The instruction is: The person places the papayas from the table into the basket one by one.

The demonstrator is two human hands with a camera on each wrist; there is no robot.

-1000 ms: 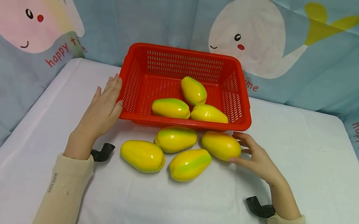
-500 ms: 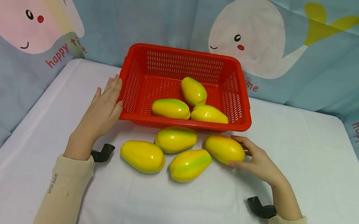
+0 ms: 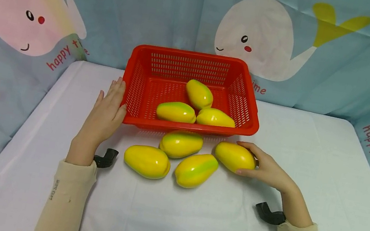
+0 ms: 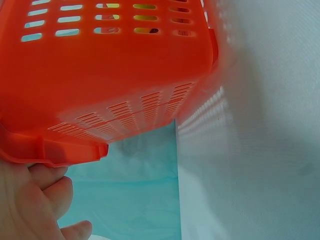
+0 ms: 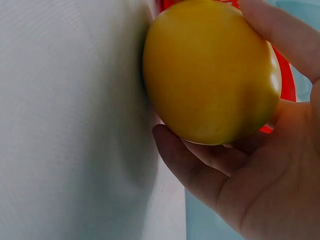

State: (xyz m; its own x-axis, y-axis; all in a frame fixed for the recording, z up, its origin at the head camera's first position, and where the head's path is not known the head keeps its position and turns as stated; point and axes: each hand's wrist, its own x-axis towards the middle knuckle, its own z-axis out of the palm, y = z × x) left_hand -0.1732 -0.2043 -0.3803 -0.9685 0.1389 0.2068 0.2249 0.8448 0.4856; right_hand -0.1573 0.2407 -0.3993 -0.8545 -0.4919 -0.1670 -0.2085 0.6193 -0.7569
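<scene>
Right hand gripping a yellow fruit in front of a red basket, left hand laid along the basket's side.
The right hand (image 3: 268, 170) held the yellow fruit (image 3: 234, 157) between thumb and curled fingers, just in front of the red basket (image 3: 146, 121), near its right front corner; whether the fruit touched the table (image 3: 169, 224) could not be told. The left hand (image 3: 105, 112), fingers extended, touched the basket's left rim. Three fruits lay inside: a rear one (image 3: 199, 94), a front left one (image 3: 175, 112) and a front right one (image 3: 216, 117). Three others lay grouped on the table, left of the gripped fruit.
</scene>
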